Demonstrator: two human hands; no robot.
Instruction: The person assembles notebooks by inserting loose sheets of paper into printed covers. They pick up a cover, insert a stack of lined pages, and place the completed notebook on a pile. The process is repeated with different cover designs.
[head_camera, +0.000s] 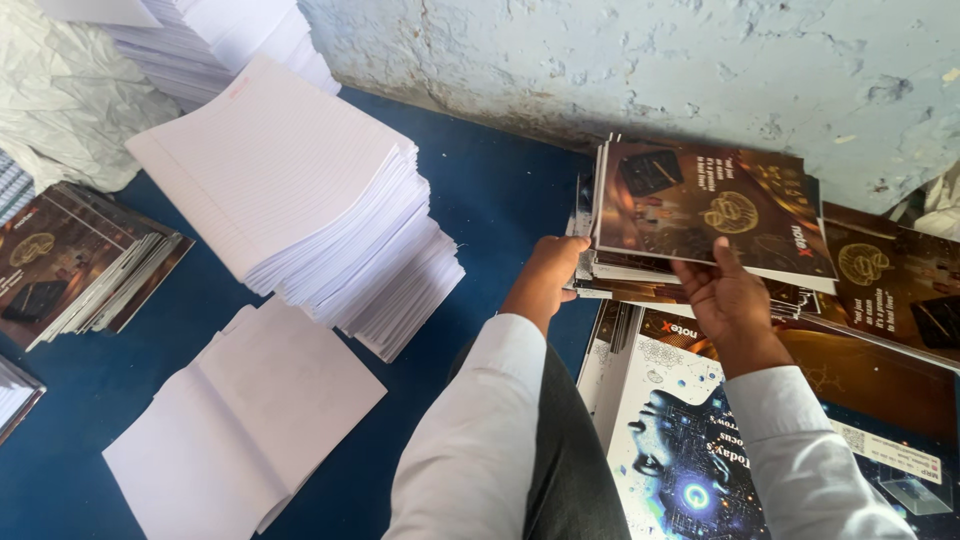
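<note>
Brown cover stack (700, 215) gripped btwn both hands, left hand (545, 280) fingers under edge, right hand (730, 300) thumb on top

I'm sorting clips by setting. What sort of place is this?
Probably a small notebook-making or binding workshop. Tall stacks of ruled white sheets sit on a blue floor by a rough plastered wall, and both the left hand and right hand grip a pile of printed notebook covers.

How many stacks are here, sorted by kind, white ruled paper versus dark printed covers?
White ruled paper stacks: 3 (top, middle, open bundle)
Dark printed cover stacks: 4 (far left, the one both hands grip, right, bottom)
Total: 7
</note>
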